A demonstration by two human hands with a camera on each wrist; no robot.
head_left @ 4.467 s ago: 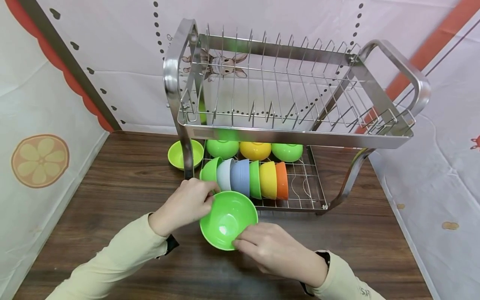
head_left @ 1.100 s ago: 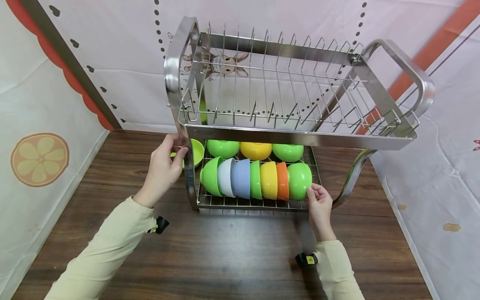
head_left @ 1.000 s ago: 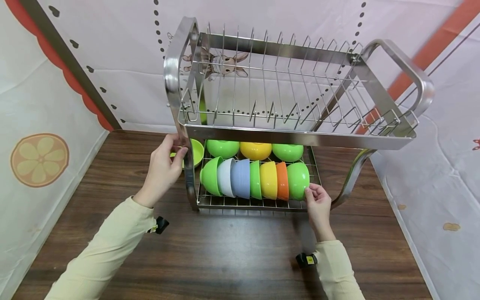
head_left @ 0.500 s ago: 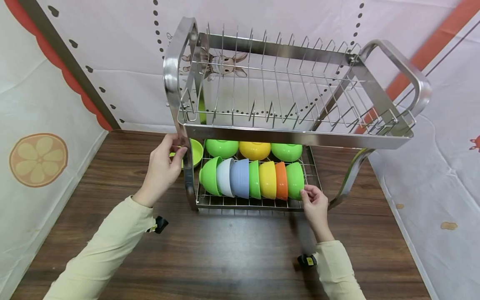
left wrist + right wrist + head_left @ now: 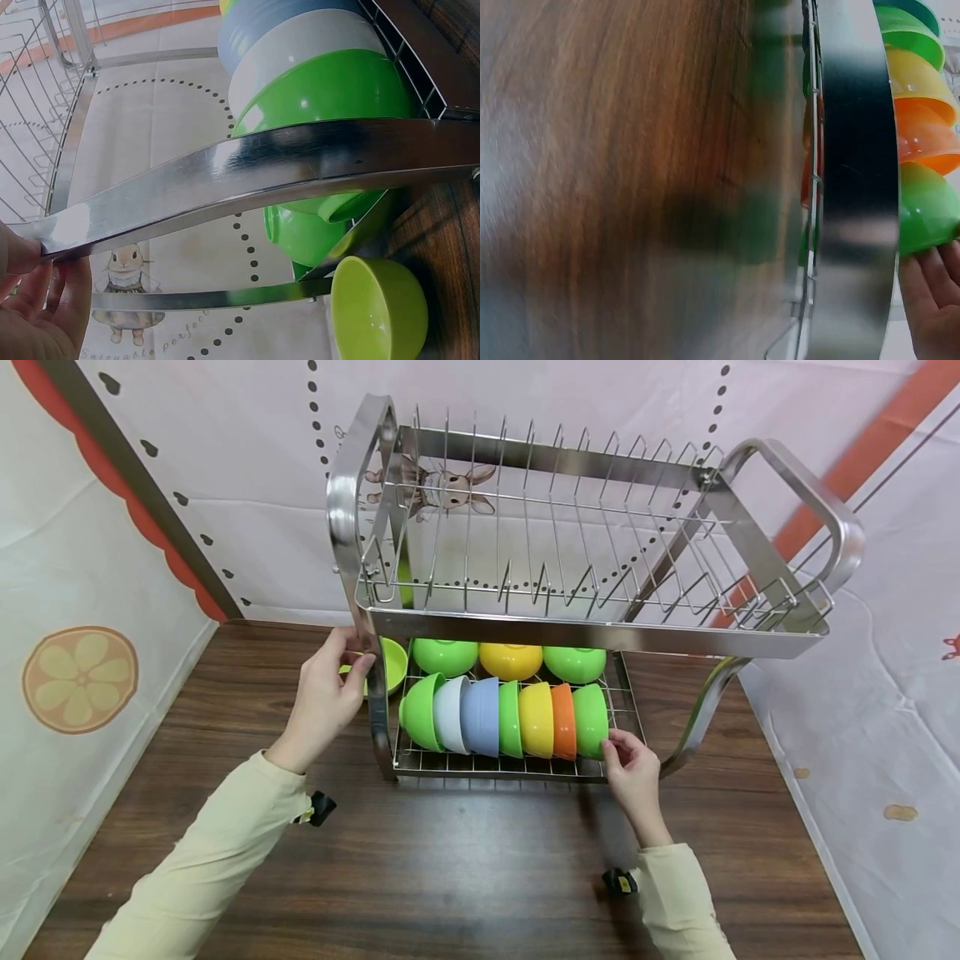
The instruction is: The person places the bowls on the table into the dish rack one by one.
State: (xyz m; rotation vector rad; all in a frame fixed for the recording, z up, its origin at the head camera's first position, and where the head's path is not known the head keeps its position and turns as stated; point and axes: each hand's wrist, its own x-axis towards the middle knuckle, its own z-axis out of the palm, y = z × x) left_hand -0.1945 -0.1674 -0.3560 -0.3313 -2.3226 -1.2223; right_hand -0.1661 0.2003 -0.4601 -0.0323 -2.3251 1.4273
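My left hand (image 5: 324, 697) grips the left upright of the metal dish rack (image 5: 600, 635); in the left wrist view the thumb lies on one side of the bar and the fingers behind it. At the rack's right, my right hand (image 5: 636, 781) pinches the rim of a green bowl (image 5: 591, 721). That bowl lies on its side at the right end of a front row on the lower tier, against an orange bowl (image 5: 564, 722). Leftward in the row are yellow (image 5: 536, 720), green (image 5: 510, 720), blue (image 5: 480, 718), pale blue (image 5: 451, 716) and green bowls (image 5: 422, 714).
Behind that row sit two green bowls and a yellow bowl (image 5: 510, 662). A lime-green bowl (image 5: 393, 666) stands on the wooden table (image 5: 480, 877) outside the rack's left side. The wire upper tier (image 5: 555, 527) overhangs the back of the lower one.
The green bowl, earlier held by both hands before the rack, is now at the row's right end, its rim turned rightward. The left hand has moved to the rack's upright.
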